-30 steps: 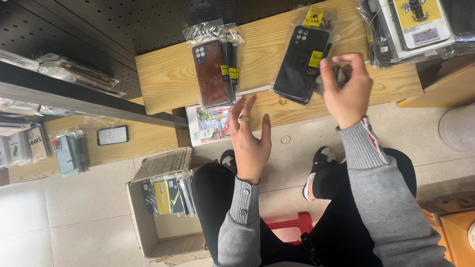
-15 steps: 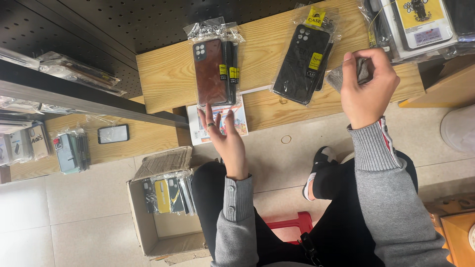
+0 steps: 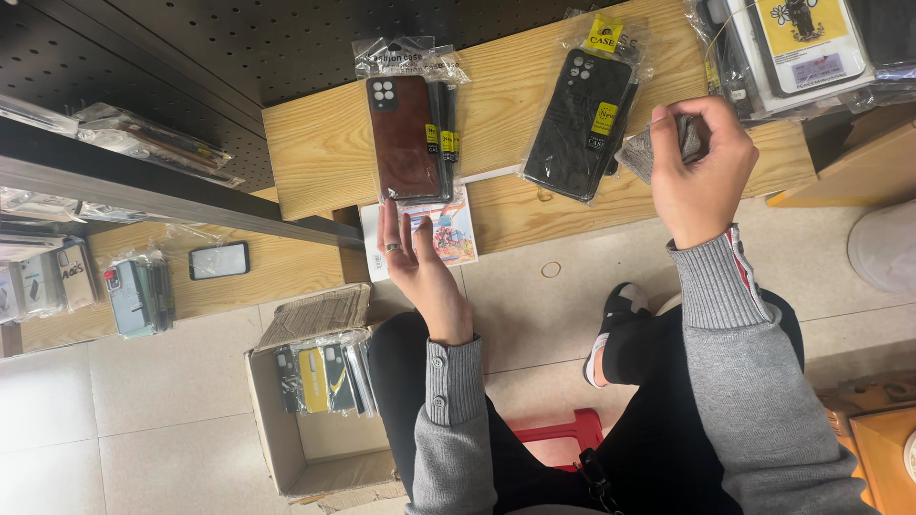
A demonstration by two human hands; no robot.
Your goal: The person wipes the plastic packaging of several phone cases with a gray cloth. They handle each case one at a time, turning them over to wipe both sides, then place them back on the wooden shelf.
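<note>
My left hand (image 3: 412, 256) reaches with spread fingers to the lower edge of a stack of brown phone cases in clear bags (image 3: 408, 133) on a wooden shelf (image 3: 315, 153); it also overlaps a small colourful card (image 3: 448, 234) under the shelf edge. My right hand (image 3: 701, 167) is closed on a small dark bagged item (image 3: 649, 148), held just right of a stack of black phone cases in clear bags (image 3: 580, 124).
A cardboard box (image 3: 286, 448) with several packaged cases stands on the tiled floor at lower left. A lower wooden shelf (image 3: 258, 277) holds a phone (image 3: 218, 259) and more cases (image 3: 138, 296). More packaged cases (image 3: 801, 48) lie at top right. A rubber band (image 3: 551, 270) lies on the floor.
My left hand moved up and left from the floor area to the brown case stack. My right hand lifted right, away from the black cases, with the small dark item.
</note>
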